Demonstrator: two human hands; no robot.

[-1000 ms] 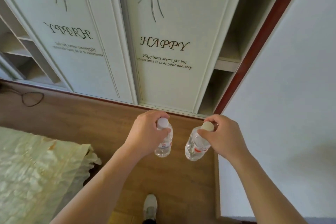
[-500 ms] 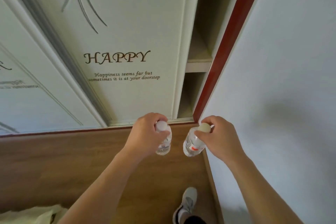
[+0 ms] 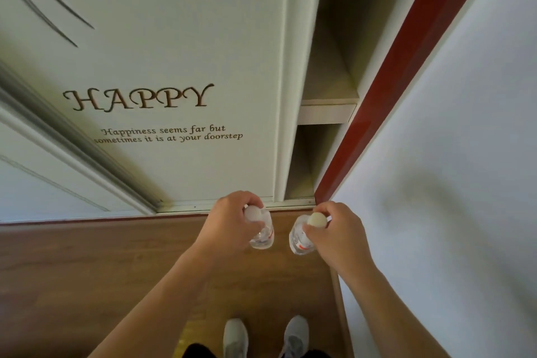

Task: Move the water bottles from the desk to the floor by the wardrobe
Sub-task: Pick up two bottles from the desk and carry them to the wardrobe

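I hold two small clear water bottles with white caps and red-marked labels, both hanging upright above the wooden floor (image 3: 87,276). My left hand (image 3: 229,224) grips the neck of the left bottle (image 3: 263,237). My right hand (image 3: 334,232) grips the right bottle (image 3: 297,241) just under its cap. The bottles are a short gap apart, close in front of the bottom rail of the white wardrobe (image 3: 162,61) with "HAPPY" lettering on its sliding door.
An open wardrobe section with a shelf (image 3: 327,112) lies right of the door, edged by a red frame (image 3: 406,52). A white wall (image 3: 465,183) closes the right side. My two grey shoes (image 3: 235,337) stand on the floor below my hands.
I have stepped closer to the wardrobe, which now fills the upper view. Both shoes are visible and the bedspread at the left is out of sight. Both hands still hold their bottles.
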